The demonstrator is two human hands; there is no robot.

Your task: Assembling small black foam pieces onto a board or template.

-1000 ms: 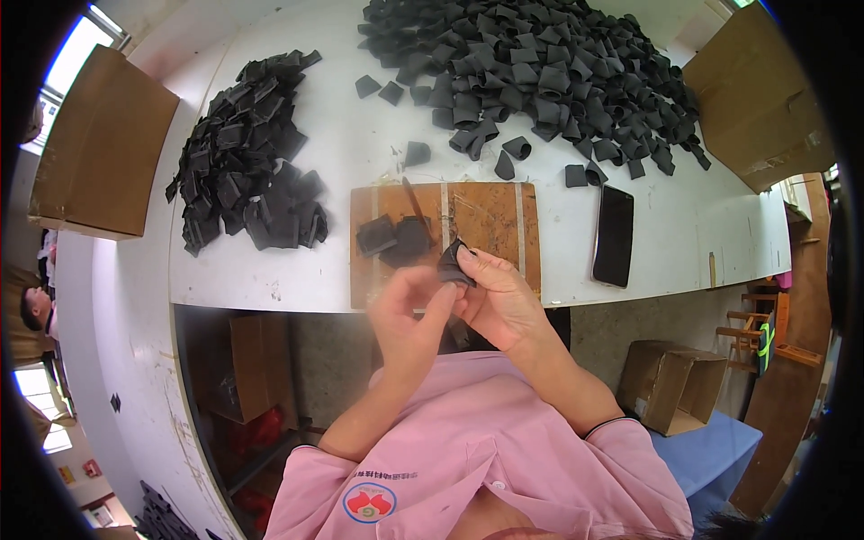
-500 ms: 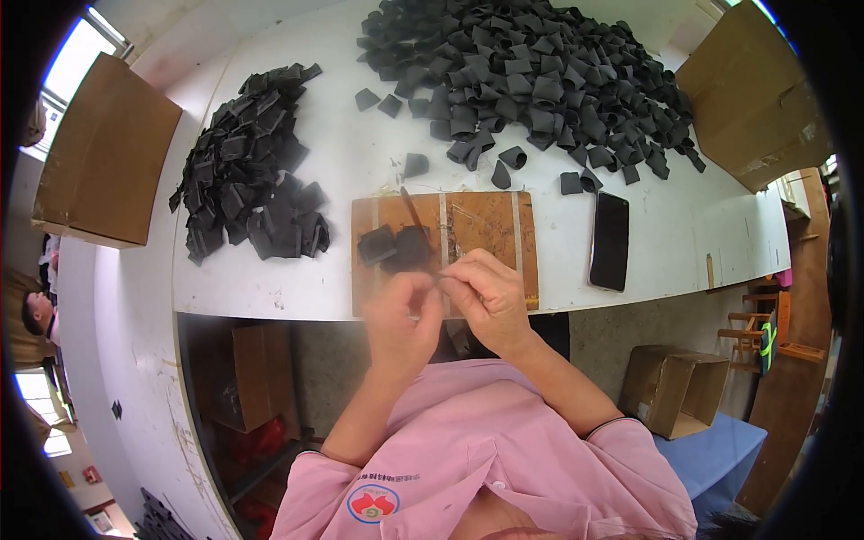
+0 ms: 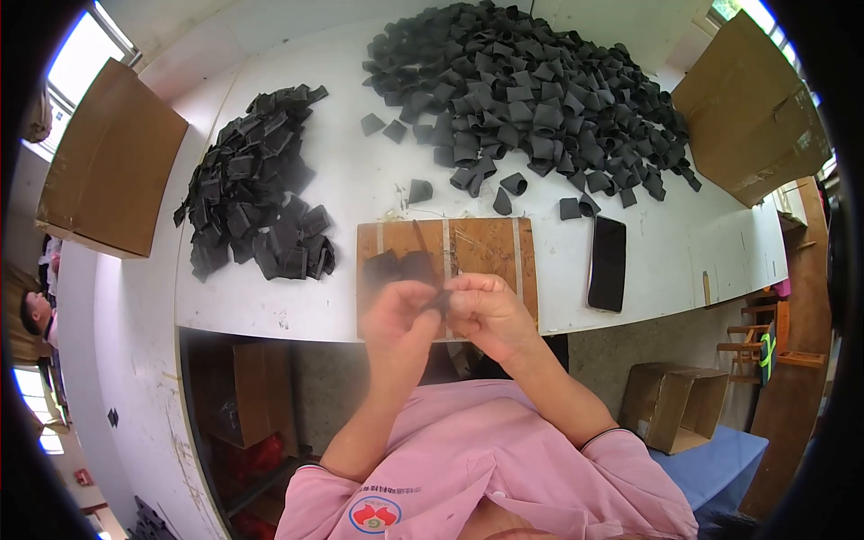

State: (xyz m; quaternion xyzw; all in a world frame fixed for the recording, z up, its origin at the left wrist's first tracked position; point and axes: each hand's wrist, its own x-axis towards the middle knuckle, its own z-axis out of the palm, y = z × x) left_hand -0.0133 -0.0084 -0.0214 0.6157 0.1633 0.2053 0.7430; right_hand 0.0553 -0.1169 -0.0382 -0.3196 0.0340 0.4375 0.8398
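Right hand (image 3: 490, 317): fingers curled, thumb and fingertips drawn together in a pinch on one edge of a small black piece (image 3: 440, 302). Left hand (image 3: 396, 317): half curled, its thumb pressed against the same piece from the other side, fingers bent behind. Both hands were close together, the piece held between their fingertips above the near part of a brown board (image 3: 489, 255). Most of the piece was covered by the fingers; its full outline and any fold could not be made out. The left hand looked slightly blurred, and its hidden fingertips could not be read.

On the board, just beyond the left hand, lay two dark pieces (image 3: 417, 265), their lower parts covered by that hand. A thin dark strip (image 3: 420, 237) ran up beside them; its lower end was hard to make out. The board rested on a white surface (image 3: 346, 166).

Farther out: a heap of flat black pieces (image 3: 252, 180) at left; a larger heap of black curved pieces (image 3: 540, 99) beyond the board; a phone (image 3: 607, 263), dark screen up, right of the board. Cardboard boxes (image 3: 112, 171) stood at both far sides, the right one partly lost toward the dark fisheye rim.
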